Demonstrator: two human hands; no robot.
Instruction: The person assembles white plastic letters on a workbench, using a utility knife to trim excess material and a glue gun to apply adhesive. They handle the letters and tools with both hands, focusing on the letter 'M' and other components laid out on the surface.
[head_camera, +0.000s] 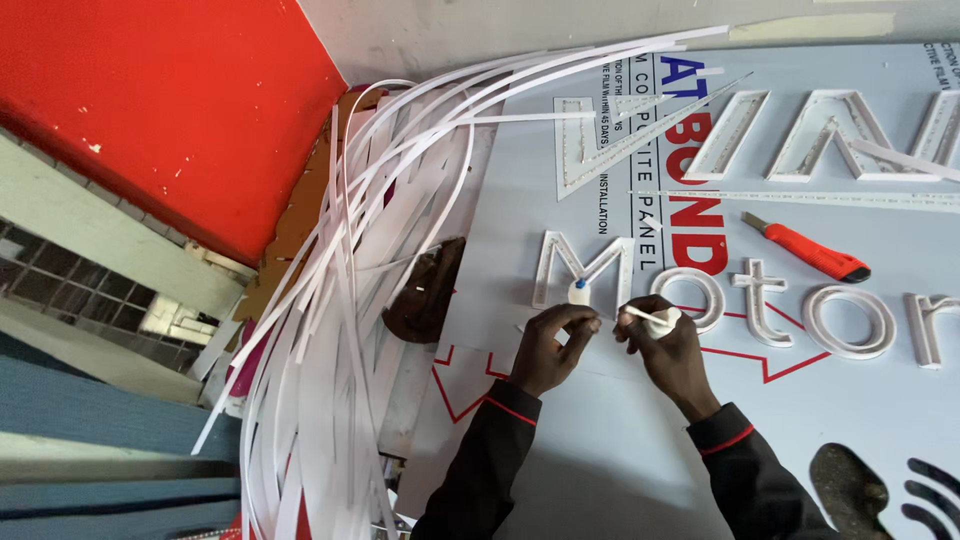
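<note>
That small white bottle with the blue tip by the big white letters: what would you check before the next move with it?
1. Small white bottle with the blue tip secure in the left hand: ok, fingers wrap it.
2. Tip near the raised white letter M: ok, beside its lower edge.
3. Thin white strip in the right hand: ok, pinched, pointing toward the bottle.
4. Tip open or capped: cannot tell.
5. Orange utility knife away from both hands: ok, it lies apart on the pale blue-grey panel.
6. Loose long white strips off the work spot: ok, piled to the left.
</note>
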